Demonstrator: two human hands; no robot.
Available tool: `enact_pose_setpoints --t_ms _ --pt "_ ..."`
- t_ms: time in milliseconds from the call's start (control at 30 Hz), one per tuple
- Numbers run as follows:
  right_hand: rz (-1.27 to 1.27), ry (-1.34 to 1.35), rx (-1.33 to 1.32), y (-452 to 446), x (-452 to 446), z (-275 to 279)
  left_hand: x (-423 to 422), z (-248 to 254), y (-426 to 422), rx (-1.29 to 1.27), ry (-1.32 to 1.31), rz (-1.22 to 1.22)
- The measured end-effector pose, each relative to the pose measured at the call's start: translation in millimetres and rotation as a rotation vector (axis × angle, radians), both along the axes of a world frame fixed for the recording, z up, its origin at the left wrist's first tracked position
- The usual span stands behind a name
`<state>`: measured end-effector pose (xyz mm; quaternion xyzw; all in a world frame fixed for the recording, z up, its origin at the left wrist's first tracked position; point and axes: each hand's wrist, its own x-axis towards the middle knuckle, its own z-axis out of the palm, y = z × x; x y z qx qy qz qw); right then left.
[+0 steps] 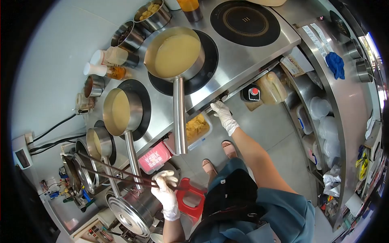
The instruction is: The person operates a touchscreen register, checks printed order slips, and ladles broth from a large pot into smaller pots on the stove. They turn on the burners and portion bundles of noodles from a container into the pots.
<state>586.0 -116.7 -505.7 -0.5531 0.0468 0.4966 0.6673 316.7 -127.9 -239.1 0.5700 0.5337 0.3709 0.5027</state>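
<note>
My left hand [165, 189], in a white glove, is closed around a pair of long dark chopsticks [117, 175] that point left across the pan handles. Further forward, my gloved right hand [223, 115] is at the front edge of the steel counter, its fingers bent by a dark fitting; what they grip is hidden. Nearest it on the counter is a large saucepan [178, 56] of pale yellow liquid, its long handle jutting over the edge. A second saucepan [120, 111] with similar liquid sits to its left, and a smaller saucepan [98, 142] stands beyond that.
An induction plate [245, 23] lies at the back right. Steel pots [153, 15] and seasoning jars [117, 56] line the wall. Below the counter are a tub of yellow pieces [197, 127], a pink box [154, 157] and a red stool [190, 198]. Shelves [324, 105] stand right.
</note>
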Motion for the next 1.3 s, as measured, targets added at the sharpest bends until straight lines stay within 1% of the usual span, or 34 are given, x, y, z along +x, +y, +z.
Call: enact_pose_setpoints --t_ms 33,67,133,200,267,300,333,367,400,433,467,500,533,567,600,667,733,767,800,867,900,1000,1033,1067,1133,1167,1267,1300 --pt "-0.040 -0.039 0.066 -0.8 -2.6 5.7 -5.2 4.2 -5.3 -0.015 0.002 -0.022" --pt "-0.037 -0.040 0.063 0.7 -1.8 4.2 -10.2 7.9 -10.4 -0.029 0.004 -0.044" --pt "0.063 -0.103 -0.007 7.3 -0.7 6.1 -17.6 10.7 -19.8 -0.051 0.013 -0.012" --pt "0.034 -0.093 0.042 6.4 -6.9 4.1 -24.0 15.0 -27.8 -0.102 0.038 0.071" --pt "0.023 -0.114 0.026 5.7 -9.5 -0.8 -29.7 22.3 -33.5 -0.084 0.056 0.070" --pt "0.090 -0.153 0.019 1.0 -10.9 -2.4 -41.3 20.5 -36.3 -0.010 0.074 0.008" --pt "0.102 -0.157 0.026 -2.7 -18.4 -3.9 -47.4 22.4 -37.7 0.068 0.091 -0.050" --pt "0.094 -0.143 -0.024 -6.5 -31.4 -3.9 -50.4 26.1 -42.2 0.074 0.037 -0.036" --pt "0.093 -0.128 -0.073 -9.3 -44.4 -4.2 -54.9 30.2 -42.7 0.085 0.036 -0.010" --pt "0.255 -0.125 -0.068 -12.1 -53.7 -6.6 -61.0 34.1 -43.6 0.182 0.029 -0.040" --pt "0.293 -0.124 -0.053 -8.2 -75.6 -9.4 -67.6 39.1 -45.4 0.279 0.027 -0.067" --pt "0.302 -0.043 -0.015 -7.3 -100.3 -21.4 -67.9 53.0 -50.0 0.169 -0.023 0.021" --pt "0.305 0.038 0.018 -7.9 -124.4 -39.8 -80.5 50.8 -52.7 0.227 0.038 0.076" --pt "0.133 0.260 0.276 -2.4 -153.6 -56.9 -90.0 51.9 -54.9 0.258 0.057 0.127" --pt "0.558 -0.249 -0.044 1.6 -160.9 -2.2 -99.4 53.0 -55.9 0.287 0.075 0.173" --pt "0.533 -0.105 -0.058 22.8 -195.5 2.8 -118.1 54.3 -58.7 0.249 0.091 0.246" --pt "0.526 -0.111 -0.041 44.5 -223.3 -3.5 -142.5 47.9 -61.7 0.275 0.140 0.375" --pt "0.505 -0.119 -0.024 55.8 -234.0 -7.8 -153.7 45.6 -63.9 0.190 0.074 0.449" --pt "0.513 -0.124 -0.030 65.6 -243.4 -8.3 -161.9 45.1 -64.5 0.183 0.069 0.458" --pt "0.383 -0.165 -0.019 80.3 -259.4 -0.4 -177.5 45.2 -66.5 0.048 0.054 0.607" --pt "0.333 -0.164 0.027 84.1 -264.1 17.4 -189.8 40.2 -68.7 0.057 0.035 0.632" --pt "0.352 -0.159 -0.011 99.4 -272.2 -5.1 -216.2 32.3 -72.7 0.045 0.040 0.668" --pt "0.293 -0.185 0.056 101.1 -275.5 -6.9 -224.8 29.3 -73.9 0.035 0.036 0.669" --pt "0.293 -0.192 0.049 103.0 -279.7 -8.2 -233.6 26.0 -74.9 0.015 0.014 0.676" --pt "0.110 -0.158 0.115 106.2 -286.9 -4.1 -244.8 21.5 -75.4 -0.011 -0.010 0.681" --pt "0.157 -0.150 0.085 105.7 -285.5 -1.8 -248.0 20.8 -74.9 -0.027 0.002 0.687" --pt "0.185 -0.177 0.079 103.8 -283.2 3.1 -259.1 17.1 -76.2 -0.059 -0.013 0.673" --pt "0.221 -0.164 0.009 103.4 -281.6 -2.9 -262.9 15.2 -76.6 -0.073 -0.043 0.656"
